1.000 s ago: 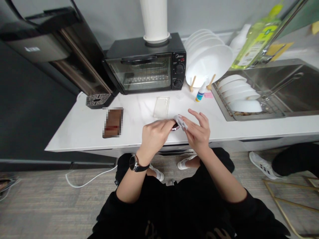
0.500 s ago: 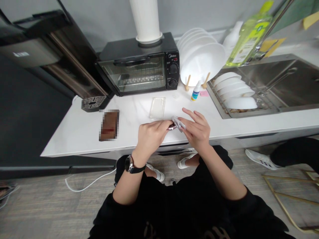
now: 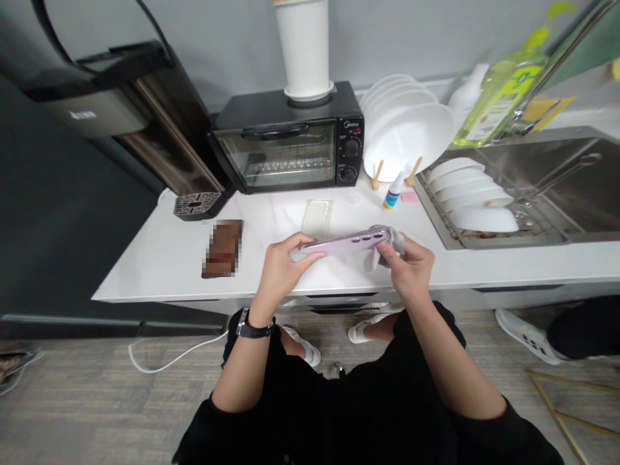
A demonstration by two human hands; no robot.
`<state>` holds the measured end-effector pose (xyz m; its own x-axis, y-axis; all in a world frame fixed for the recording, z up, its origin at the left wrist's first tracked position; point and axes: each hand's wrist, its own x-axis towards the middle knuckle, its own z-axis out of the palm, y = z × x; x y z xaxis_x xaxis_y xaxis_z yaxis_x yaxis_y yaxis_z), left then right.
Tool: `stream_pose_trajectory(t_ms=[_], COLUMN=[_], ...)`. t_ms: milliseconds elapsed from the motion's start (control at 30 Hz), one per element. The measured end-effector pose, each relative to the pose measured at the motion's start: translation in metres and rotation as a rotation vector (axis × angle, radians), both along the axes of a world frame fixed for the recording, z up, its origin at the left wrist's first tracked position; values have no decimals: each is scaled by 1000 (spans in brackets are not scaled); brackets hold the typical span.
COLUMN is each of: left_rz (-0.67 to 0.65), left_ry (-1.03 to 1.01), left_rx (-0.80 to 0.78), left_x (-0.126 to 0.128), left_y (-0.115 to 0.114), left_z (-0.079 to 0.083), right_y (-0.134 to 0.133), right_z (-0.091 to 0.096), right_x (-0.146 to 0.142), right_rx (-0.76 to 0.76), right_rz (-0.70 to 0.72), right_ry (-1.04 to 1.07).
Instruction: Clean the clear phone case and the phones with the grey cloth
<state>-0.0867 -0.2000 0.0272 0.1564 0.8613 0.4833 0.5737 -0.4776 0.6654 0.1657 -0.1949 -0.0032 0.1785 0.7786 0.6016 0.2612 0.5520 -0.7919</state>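
A pale purple phone (image 3: 346,242) is held lengthwise over the white counter (image 3: 159,258), its back and camera lenses facing me. My left hand (image 3: 283,271) grips its left end, fingers closed round it. My right hand (image 3: 409,268) is closed at the phone's right end, pinching a small white wipe (image 3: 380,255) against it. A clear phone case (image 3: 317,216) lies flat on the counter just beyond the phone.
A brown phone-like object (image 3: 223,248) lies left. Behind stand a black toaster oven (image 3: 290,145), a water dispenser (image 3: 145,123), white plates (image 3: 407,129) in racks, a small bottle (image 3: 392,194), green dish soap (image 3: 498,97) and a steel sink (image 3: 571,174). Another person's shoe (image 3: 526,332) shows at right.
The phone has been turned out lengthwise between my hands and now shows its full back. My right hand has slid right to its camera end with the wipe.
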Motion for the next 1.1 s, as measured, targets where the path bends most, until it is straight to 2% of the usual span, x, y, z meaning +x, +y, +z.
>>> stream_pose_trajectory(t_ms=[133, 233, 367, 500, 600, 733, 833, 900, 1000, 1100], left_rz=[40, 69, 38, 44, 44, 19, 54, 61, 8, -25], left_ry=[-362, -487, -450, -322, -272, -239, -187, -181, -212, -243], left_rx=[-155, -233, -255, -227, -215, -199, -198, -209, -221, -223], left_x=[6, 19, 27, 26, 25, 23, 21, 20, 19, 18], left_y=[6, 3, -4, -8, -9, -7, -5, -5, -5, -6], left_z=[-32, -45, -51, -54, -54, -55, -57, -58, -58, -58], right_y=[11, 15, 13, 8, 4, -7, -14, -15, -12, -5], right_z=[-18, -26, -26, -19, -16, -17, -18, -19, -20, -20], right_x=[9, 11, 9, 5, -4, -35, -60, -67, -52, -16], right_rx=[-244, -296, -167, 87, 212, 298, 339, 352, 344, 295], right_rz=[87, 41, -75, -35, -45, -47, -11, -22, -51, -143], right_ry=[116, 129, 39, -347, -588, -741, -802, -833, -880, -884])
